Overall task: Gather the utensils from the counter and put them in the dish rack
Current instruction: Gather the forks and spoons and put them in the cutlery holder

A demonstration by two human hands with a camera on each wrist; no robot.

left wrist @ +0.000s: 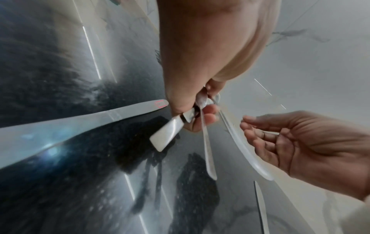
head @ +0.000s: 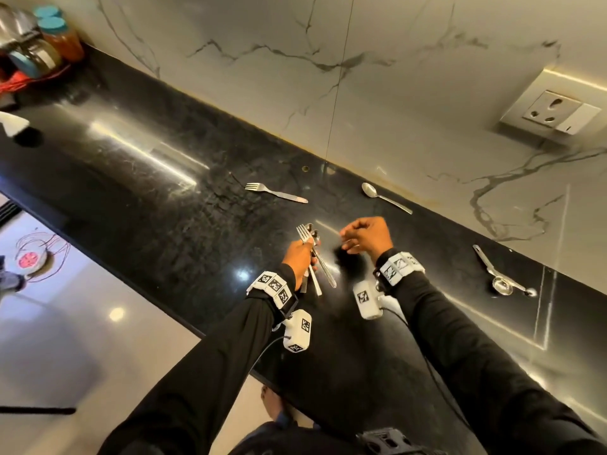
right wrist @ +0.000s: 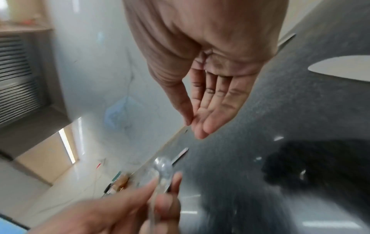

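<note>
Black polished stone forms the counter (head: 157, 198), which runs beneath a white marble-veined wall (head: 377, 77). From the head camera, the left hand (head: 299, 261) has its fingers curled round a bundle of cutlery (head: 312, 254), a fork and spoons with heads pointing up and handles hanging below the fist. The right hand (head: 368, 236) hovers just beside it, holding nothing, fingers relaxed and lightly bent.

Only this view shows what lies loose on the counter: a fork (head: 274, 192) beyond the hands, a spoon (head: 386, 197) nearer the wall, and a metal scoop tool (head: 499, 274) well apart to the right. Jars with teal lids (head: 56, 34) stand at the far left end. A wall socket (head: 555, 113) sits upper right. The dish rack cannot be identified in any view.

The left wrist camera shows the grip closely: thumb and fingers (left wrist: 208, 117) pinch the handles, which fan out below. The loose fork's handle also appears here, bearing a small red sticker (left wrist: 160, 103).

The right wrist camera shows the right palm bare, its fingers (right wrist: 212, 110) straight and pressed together, with a blurred spoon bowl (right wrist: 163, 167) from the bundle below.
</note>
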